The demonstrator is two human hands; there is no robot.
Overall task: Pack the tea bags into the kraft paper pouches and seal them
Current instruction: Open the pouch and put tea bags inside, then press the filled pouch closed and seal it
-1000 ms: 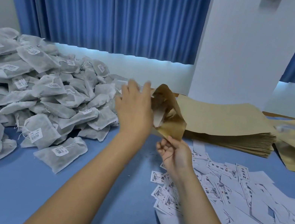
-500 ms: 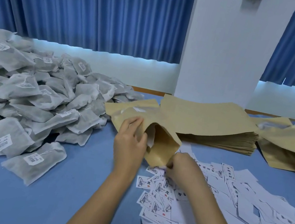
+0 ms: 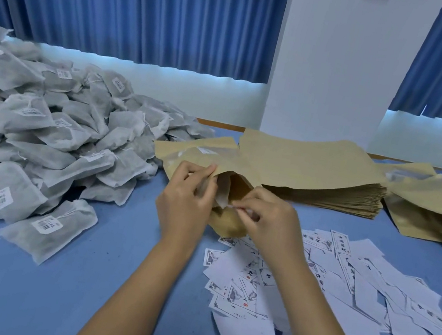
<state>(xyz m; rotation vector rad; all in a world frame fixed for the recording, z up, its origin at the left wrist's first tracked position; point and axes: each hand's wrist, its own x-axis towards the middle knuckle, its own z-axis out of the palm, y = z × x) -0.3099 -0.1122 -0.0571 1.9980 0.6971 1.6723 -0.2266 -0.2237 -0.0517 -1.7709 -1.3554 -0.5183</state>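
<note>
The left hand (image 3: 186, 205) and right hand (image 3: 270, 224) pinch the mouth edges of the kraft paper pouch (image 3: 239, 189), which looks light and bendy.

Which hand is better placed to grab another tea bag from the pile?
Left. The left hand sits beside the tea bag pile; the right hand, farther away, pinches the pouch mouth and could hold it open.

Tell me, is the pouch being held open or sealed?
Open: left hand and right hand spread the pouch at its mouth, showing its inside.
</note>
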